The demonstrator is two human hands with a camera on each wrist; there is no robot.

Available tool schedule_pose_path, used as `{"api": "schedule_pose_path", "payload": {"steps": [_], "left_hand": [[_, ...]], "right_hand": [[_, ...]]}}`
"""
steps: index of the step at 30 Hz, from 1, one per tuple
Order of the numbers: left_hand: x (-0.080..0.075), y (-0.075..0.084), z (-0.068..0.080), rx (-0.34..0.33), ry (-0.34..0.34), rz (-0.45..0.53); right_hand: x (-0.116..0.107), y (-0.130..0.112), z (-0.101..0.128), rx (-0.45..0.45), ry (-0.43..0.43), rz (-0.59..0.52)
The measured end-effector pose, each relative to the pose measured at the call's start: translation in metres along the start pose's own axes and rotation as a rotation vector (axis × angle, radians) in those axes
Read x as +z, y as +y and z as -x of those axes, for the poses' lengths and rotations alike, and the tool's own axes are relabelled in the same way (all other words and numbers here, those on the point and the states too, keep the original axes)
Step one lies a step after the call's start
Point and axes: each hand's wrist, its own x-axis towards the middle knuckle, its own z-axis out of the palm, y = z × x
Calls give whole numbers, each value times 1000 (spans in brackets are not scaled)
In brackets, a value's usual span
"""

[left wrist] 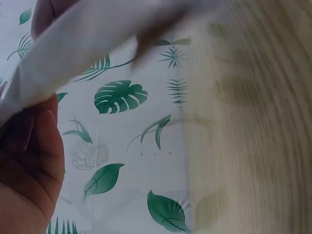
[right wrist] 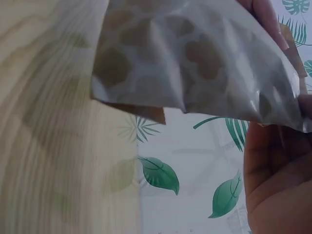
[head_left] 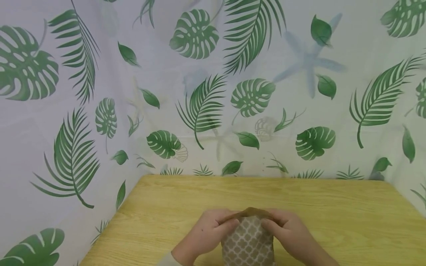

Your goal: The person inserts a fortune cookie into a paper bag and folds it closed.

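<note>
Both hands hold a piece of brown paper [head_left: 247, 242] with a white lattice print, near the front of the table. Whether it is a flat sheet or a bag, I cannot tell. My left hand [head_left: 211, 229] pinches its upper left edge, thumb on the near side and fingers behind. On the upper right edge my right hand [head_left: 291, 232] grips in the same way. A plain brown strip of the paper bends up between the hands. In the right wrist view the printed paper [right wrist: 161, 63] looks glossy and creased, with a brown corner below its lower edge.
The hands work over a yellow wood-grain table [head_left: 159, 218]. Behind it and on the left hangs a white sheet [head_left: 206, 159] printed with green leaves and faint starfish, meeting the table's back edge.
</note>
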Motion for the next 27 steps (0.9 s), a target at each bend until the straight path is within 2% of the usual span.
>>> {"api": "schedule_pose_path", "payload": {"steps": [5, 10, 14, 21, 27], "left_hand": [[5, 2, 0, 12, -38, -35], [-1, 4, 0, -28, -52, -61], [-6, 4, 1, -48, -50, -26], [-13, 2, 4, 96, -134, 37], [-15, 0, 7, 160, -163, 127]], "right_hand": [[4, -2, -1, 73, -30, -30], [-3, 3, -1, 40, 0, -38], [-8, 4, -1, 5, -57, -93], [-18, 9, 2, -140, -155, -188], [-19, 11, 3, -250, -183, -210]]}}
